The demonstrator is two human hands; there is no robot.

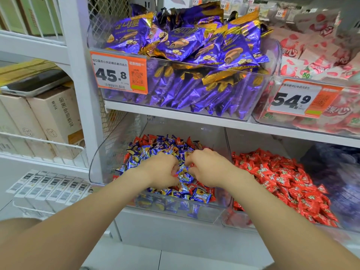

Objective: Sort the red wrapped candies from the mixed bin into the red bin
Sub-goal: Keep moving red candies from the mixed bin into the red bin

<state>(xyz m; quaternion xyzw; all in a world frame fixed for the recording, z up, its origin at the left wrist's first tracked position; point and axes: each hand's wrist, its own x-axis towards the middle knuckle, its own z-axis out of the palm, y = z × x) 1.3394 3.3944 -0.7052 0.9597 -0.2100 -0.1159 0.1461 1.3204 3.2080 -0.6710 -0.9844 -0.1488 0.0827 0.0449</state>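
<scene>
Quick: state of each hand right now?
Left hand: fingers curled down in the mixed bin; grip cannot be told.
Right hand: also curled there; cannot be told.

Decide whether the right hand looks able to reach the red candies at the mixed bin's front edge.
Probably yes. The right hand is inside the open-topped mixed bin, and the red candies lie exposed just below its wrist with nothing covering them.

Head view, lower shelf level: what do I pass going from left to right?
White barcode-labelled boxes → clear plastic mixed bin of blue and red wrapped candies → left hand → right hand → clear bin of red wrapped candies → blurred dark purple packets.
</scene>
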